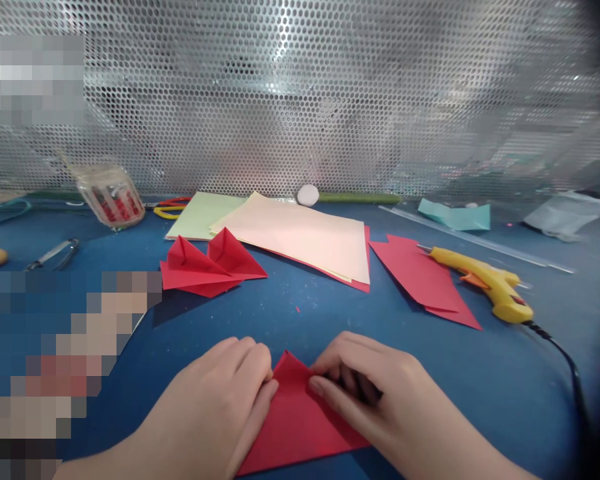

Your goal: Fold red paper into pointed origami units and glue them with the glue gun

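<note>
A blue surface (280, 310) carries everything. Nearest, a red paper (303, 427) lies flat on it, its pointed tip facing away, between the two hands. The fingers of the left hand (217, 393) grip its left slanting edge; those of the right hand (385, 387) pinch the right one. Beyond sit a folded red piece (205, 267) with two peaks and, to the right, red sheets (410, 273) under a yellow glue gun (500, 283). Farther back are a pale pink sheet (305, 240), a clear jar (113, 200) with red bits and a perforated metal screen (280, 113).
</note>
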`<control>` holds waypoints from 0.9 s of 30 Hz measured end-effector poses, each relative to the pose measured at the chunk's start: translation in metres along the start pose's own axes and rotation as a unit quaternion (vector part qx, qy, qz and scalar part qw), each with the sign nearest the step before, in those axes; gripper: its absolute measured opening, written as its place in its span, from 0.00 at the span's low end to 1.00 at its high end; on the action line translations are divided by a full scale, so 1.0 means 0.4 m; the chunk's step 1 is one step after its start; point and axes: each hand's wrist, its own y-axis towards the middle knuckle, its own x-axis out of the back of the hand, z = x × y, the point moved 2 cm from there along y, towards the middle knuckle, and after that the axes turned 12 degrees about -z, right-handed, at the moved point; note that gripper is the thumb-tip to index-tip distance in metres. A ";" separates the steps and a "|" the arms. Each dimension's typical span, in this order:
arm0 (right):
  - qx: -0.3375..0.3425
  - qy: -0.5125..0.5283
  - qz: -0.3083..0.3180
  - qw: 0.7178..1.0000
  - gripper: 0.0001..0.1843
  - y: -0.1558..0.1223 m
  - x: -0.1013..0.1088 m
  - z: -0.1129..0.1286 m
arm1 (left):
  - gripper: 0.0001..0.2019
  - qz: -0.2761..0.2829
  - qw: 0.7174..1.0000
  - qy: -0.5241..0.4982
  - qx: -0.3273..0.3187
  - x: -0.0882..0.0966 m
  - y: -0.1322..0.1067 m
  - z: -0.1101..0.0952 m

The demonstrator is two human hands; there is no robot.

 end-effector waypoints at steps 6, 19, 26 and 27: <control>0.025 0.044 0.061 0.997 0.14 0.007 0.017 -0.015 | 0.21 -0.036 0.998 0.028 -0.050 0.015 -0.001 0.002; 0.310 -0.020 0.103 0.945 0.30 0.022 0.076 0.021 | 0.22 -0.175 0.971 0.064 -0.150 -0.007 -0.129 -0.003; 0.284 -0.037 0.121 0.950 0.24 0.014 0.065 0.015 | 0.17 -0.172 0.968 0.076 -0.169 -0.003 -0.115 -0.010; 0.268 -0.028 0.129 0.954 0.25 0.014 0.065 0.014 | 0.16 -0.165 0.968 0.079 -0.171 -0.003 -0.113 -0.011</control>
